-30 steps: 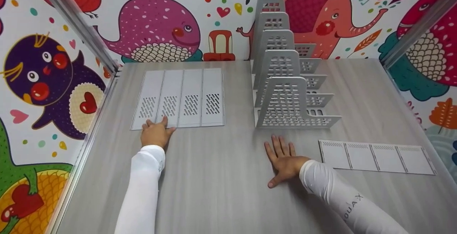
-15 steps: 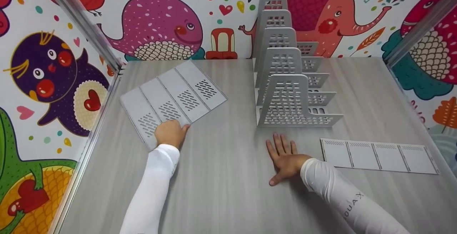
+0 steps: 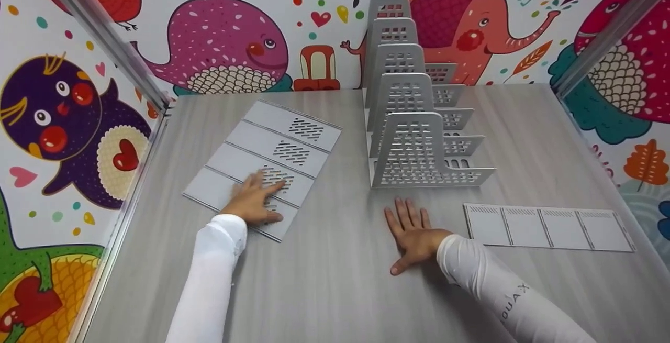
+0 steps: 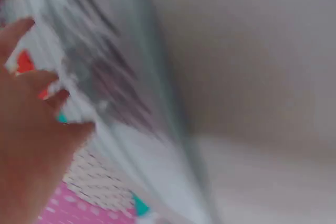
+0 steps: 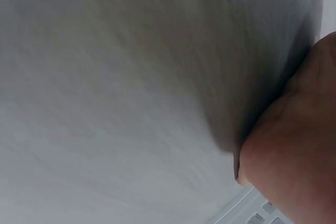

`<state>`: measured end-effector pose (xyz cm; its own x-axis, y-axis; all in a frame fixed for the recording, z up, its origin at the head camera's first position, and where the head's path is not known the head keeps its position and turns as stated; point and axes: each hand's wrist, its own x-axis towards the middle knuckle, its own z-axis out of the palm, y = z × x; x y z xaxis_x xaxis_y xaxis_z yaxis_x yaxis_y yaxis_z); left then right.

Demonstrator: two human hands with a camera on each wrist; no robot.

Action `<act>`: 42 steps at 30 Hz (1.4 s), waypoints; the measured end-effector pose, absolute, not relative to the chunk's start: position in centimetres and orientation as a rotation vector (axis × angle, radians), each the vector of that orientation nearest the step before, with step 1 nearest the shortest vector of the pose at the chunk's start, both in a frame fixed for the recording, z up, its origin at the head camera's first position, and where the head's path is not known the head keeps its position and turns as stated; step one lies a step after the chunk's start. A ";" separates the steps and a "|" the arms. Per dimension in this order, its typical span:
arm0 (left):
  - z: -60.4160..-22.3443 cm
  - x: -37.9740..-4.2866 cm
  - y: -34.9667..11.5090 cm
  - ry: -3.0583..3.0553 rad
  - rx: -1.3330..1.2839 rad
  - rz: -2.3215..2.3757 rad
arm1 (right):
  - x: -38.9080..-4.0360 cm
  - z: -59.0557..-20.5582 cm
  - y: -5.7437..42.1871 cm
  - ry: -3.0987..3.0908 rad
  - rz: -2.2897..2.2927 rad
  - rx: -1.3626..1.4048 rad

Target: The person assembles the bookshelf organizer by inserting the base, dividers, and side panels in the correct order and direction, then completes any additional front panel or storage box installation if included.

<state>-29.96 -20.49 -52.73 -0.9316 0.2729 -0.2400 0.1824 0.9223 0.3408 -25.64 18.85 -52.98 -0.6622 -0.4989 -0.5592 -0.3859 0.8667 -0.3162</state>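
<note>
A flat grey slotted panel, made of several strips with slanted slots, lies turned at an angle on the left of the table. Over its near end my left hand spreads its fingers, which overlap the slots in the head view. The left wrist view, blurred, shows the left hand beside the panel. My right hand rests flat on the table with fingers spread, holding nothing. Just beyond its fingertips stands a grey perforated file rack with several upright dividers.
A narrower folded-flat grey panel lies at the right, near the right forearm. The grey wood-grain table meets walls with cartoon animals at the back and sides. A metal rail runs along the table's left edge.
The panel has turned clockwise from lying square to a slant, its near end now closer to me. My left hand gripped its near edge, then spread over it. The right hand stays put.
</note>
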 end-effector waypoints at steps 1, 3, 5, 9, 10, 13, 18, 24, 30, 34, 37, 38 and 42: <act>-53.1 -29.8 -21.1 2.801 0.297 0.448 | -25.6 -52.9 18.9 2.377 -0.228 -0.636; -53.8 -29.6 -21.9 2.824 0.207 0.446 | -25.6 -53.0 19.1 2.383 -0.234 -0.637; -54.4 -29.8 -22.3 2.844 0.147 0.461 | -25.6 -53.1 19.3 2.391 -0.238 -0.641; -54.5 -30.3 -21.9 2.826 0.001 0.472 | -25.4 -53.3 19.5 2.402 -0.275 -0.657; -54.5 -30.5 -21.6 2.823 -0.034 0.467 | -25.3 -53.3 19.5 2.404 -0.278 -0.656; -54.2 -31.1 -19.8 2.814 -0.123 0.446 | -25.2 -53.3 19.8 2.414 -0.282 -0.650; -53.8 -32.1 -17.0 2.816 -0.245 0.423 | -25.1 -53.7 20.0 2.444 -0.344 -0.678; -53.1 -33.5 -16.3 2.803 -0.315 0.458 | -25.6 -53.2 20.7 2.457 -0.554 -0.767; -52.4 -34.9 -17.0 2.752 -0.266 0.510 | -27.5 -49.5 22.9 2.902 -0.960 -0.933; -52.2 -35.0 -17.6 2.740 -0.307 0.513 | -28.8 -47.5 24.0 3.274 -1.311 -0.769; -52.4 -34.9 -17.5 2.746 -0.323 0.524 | -29.6 -47.1 24.5 3.178 -1.494 -0.501; -52.5 -34.9 -17.3 2.748 -0.321 0.522 | -29.8 -47.3 24.6 3.114 -1.502 -0.426; -52.9 -35.1 -16.2 2.747 -0.308 0.532 | -30.2 -48.2 24.7 2.965 -1.448 -0.241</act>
